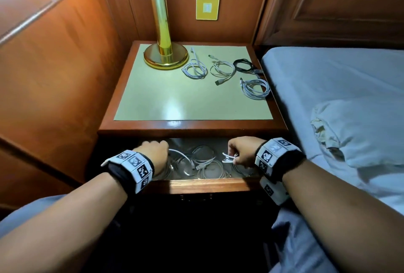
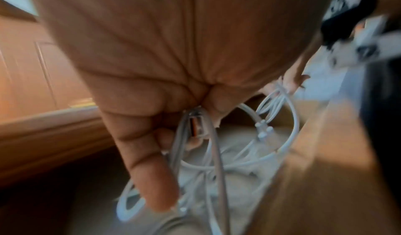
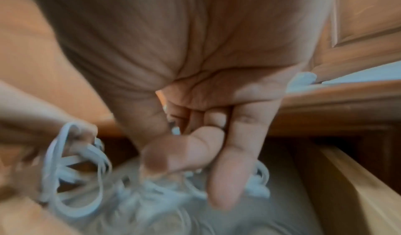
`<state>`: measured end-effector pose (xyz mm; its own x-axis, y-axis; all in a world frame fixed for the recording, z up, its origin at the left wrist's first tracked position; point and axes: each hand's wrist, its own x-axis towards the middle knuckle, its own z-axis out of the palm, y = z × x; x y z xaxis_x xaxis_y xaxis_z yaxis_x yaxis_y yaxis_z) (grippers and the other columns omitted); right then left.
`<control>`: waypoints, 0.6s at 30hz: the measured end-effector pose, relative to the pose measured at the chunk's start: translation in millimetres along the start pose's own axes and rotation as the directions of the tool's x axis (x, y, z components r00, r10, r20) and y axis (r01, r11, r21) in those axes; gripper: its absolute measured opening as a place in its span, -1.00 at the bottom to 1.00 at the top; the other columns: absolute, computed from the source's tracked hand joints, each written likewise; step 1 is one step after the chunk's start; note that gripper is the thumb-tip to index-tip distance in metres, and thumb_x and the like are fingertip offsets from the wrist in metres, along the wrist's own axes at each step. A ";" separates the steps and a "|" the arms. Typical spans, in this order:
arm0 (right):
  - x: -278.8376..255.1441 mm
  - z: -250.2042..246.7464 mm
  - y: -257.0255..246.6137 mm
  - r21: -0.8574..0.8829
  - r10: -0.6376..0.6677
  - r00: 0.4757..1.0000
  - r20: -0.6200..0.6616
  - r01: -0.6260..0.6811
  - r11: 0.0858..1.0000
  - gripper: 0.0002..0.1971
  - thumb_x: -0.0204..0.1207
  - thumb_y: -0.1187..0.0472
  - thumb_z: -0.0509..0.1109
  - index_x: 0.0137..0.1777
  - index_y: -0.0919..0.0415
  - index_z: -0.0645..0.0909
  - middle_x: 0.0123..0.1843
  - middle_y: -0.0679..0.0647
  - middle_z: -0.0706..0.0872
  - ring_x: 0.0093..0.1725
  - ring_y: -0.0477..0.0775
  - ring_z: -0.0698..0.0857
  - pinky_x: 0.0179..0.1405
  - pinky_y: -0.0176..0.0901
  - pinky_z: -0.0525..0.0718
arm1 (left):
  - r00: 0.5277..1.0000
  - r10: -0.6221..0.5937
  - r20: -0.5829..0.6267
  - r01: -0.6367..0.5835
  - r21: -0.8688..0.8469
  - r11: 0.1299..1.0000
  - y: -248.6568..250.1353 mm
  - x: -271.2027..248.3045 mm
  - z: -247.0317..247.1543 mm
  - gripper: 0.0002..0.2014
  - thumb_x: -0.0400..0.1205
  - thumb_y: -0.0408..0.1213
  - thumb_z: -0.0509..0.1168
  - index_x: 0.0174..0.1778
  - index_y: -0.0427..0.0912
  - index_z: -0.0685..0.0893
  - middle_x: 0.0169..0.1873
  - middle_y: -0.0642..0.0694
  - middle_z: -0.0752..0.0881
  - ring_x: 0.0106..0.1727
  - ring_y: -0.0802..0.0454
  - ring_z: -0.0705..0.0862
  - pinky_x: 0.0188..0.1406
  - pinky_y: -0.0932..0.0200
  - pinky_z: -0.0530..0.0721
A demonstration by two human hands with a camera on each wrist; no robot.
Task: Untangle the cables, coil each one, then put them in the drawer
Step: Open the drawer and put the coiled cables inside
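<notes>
The bedside table's drawer (image 1: pixel 209 185) stands pulled out, with several white cables (image 1: pixel 203 163) lying in it in loose loops. My left hand (image 1: pixel 162 152) reaches into the drawer's left side, fingers curled round a bunch of white cable strands (image 2: pixel 195 152) and a USB plug (image 2: pixel 196 125). On the drawer's right side my right hand (image 1: pixel 235 157) pinches white cable ends (image 1: pixel 228 158) between thumb and fingers. The right wrist view is blurred: my right hand's curled fingers (image 3: pixel 228 178) hang over the pale cables (image 3: pixel 152 195).
On the table top (image 1: pixel 175 98) lie three white coils (image 1: pixel 195 70) (image 1: pixel 222 69) (image 1: pixel 256 88) and a black coil (image 1: pixel 243 65), all at the back right. A brass lamp (image 1: pixel 165 55) stands at the back left. A bed (image 1: pixel 338 89) adjoins on the right.
</notes>
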<state>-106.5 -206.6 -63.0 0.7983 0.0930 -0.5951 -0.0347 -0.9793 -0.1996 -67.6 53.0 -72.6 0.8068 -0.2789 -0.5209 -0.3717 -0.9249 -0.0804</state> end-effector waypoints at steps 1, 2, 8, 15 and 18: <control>5.6 3.3 0.5 -0.028 0.038 0.998 -0.041 -0.039 0.999 -0.77 0.54 0.24 0.47 0.17 0.12 0.63 0.10 0.02 0.73 -0.06 0.00 0.71 -0.30 -0.30 0.55 | 0.998 -0.052 -0.027 0.053 0.031 0.998 -1.3 5.9 0.9 -0.65 0.67 -0.38 0.09 0.39 -0.25 0.43 0.37 -0.31 0.55 0.42 -0.34 0.48 0.33 -0.22 0.55; 11.7 8.1 1.5 -0.052 0.067 0.994 -0.083 -0.072 0.996 -0.78 0.53 0.25 0.45 0.15 0.10 0.63 0.12 0.04 0.74 0.04 0.08 0.72 -0.19 -0.23 0.56 | 0.996 -0.091 -0.027 0.093 0.090 0.992 -2.8 14.4 4.9 -0.65 0.69 -0.38 0.06 0.41 -0.27 0.44 0.39 -0.31 0.54 0.45 -0.35 0.45 0.33 -0.24 0.54; 38.5 25.4 1.4 -0.123 0.163 0.982 -0.093 -0.174 0.977 -0.90 0.40 0.40 0.37 -0.15 0.23 0.65 -0.10 0.18 0.77 -0.12 0.28 0.77 -0.25 -0.11 0.64 | 0.986 -0.112 0.125 0.071 0.296 0.952 -9.7 50.3 18.0 -0.64 0.73 -0.33 0.12 0.40 -0.21 0.66 0.37 -0.15 0.68 0.41 -0.23 0.63 0.27 -0.10 0.62; 46.9 27.9 -2.1 -0.104 0.108 0.983 0.146 -0.094 0.990 -0.77 0.42 0.19 0.52 0.07 0.19 0.77 -0.07 0.08 0.84 -0.07 0.14 0.80 -0.23 -0.22 0.68 | 0.939 0.021 0.344 -0.102 0.222 0.970 -14.3 74.5 21.5 -0.79 0.72 -0.32 0.29 0.17 -0.31 0.76 0.07 -0.24 0.79 0.21 -0.14 0.76 -0.31 0.34 0.67; 41.3 24.1 -7.8 -0.126 0.105 0.987 0.125 -0.089 0.988 -0.77 0.48 0.14 0.48 0.11 0.14 0.78 -0.01 0.10 0.84 -0.01 0.17 0.80 -0.10 -0.16 0.71 | 0.947 0.006 0.322 -0.068 0.180 0.981 -7.0 54.9 9.4 -0.64 0.76 -0.29 0.26 0.43 -0.38 0.62 0.24 -0.28 0.73 0.34 -0.02 0.67 0.05 0.27 0.63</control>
<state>-87.7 -190.8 -104.8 0.7085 0.0117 -0.7057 -0.0299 -0.9985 -0.0465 -25.1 46.5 -108.6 0.6138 -0.1866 -0.7671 -0.5021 -0.8421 -0.1969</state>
